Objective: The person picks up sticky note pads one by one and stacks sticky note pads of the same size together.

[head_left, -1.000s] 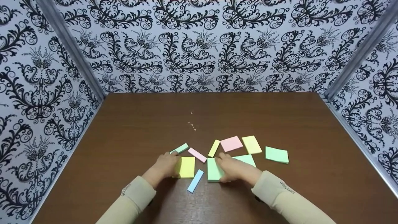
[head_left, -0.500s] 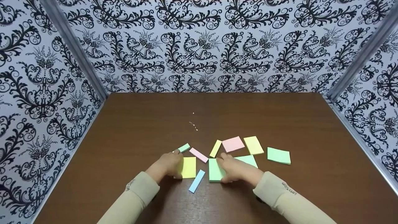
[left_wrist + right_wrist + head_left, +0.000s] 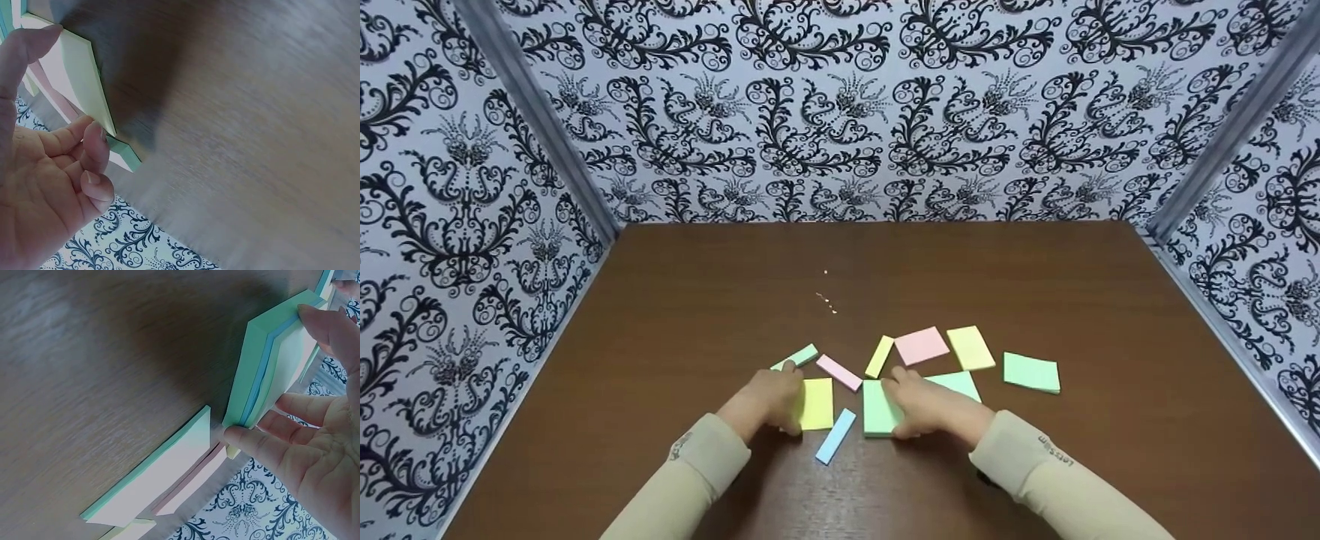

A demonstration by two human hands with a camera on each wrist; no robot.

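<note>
My left hand (image 3: 769, 399) spans a yellow sticky note pad (image 3: 818, 405) lying on the table. In the left wrist view its thumb and a finger meet opposite edges of the pad (image 3: 84, 67). My right hand (image 3: 924, 409) grips a thick green sticky note pad (image 3: 877, 417) by its edges the same way. A blue band runs through that pad's side (image 3: 264, 365) in the right wrist view. A blue strip of narrow notes (image 3: 835, 436) lies between the hands. Narrow pink (image 3: 839, 372) and green strips (image 3: 802, 356) lie just beyond the left hand.
A narrow yellow strip (image 3: 879, 357), a pink pad (image 3: 922, 346) and a yellow pad (image 3: 971, 348) lie behind the right hand. Another green pad (image 3: 956, 382) is partly under its wrist in view, and one more green pad (image 3: 1030, 372) lies farther right. Patterned walls (image 3: 825, 127) enclose the brown table (image 3: 697, 285).
My left hand has shifted slightly right, covering more of the yellow pad. My right hand stays on the green pad, and the pads lie where they were.
</note>
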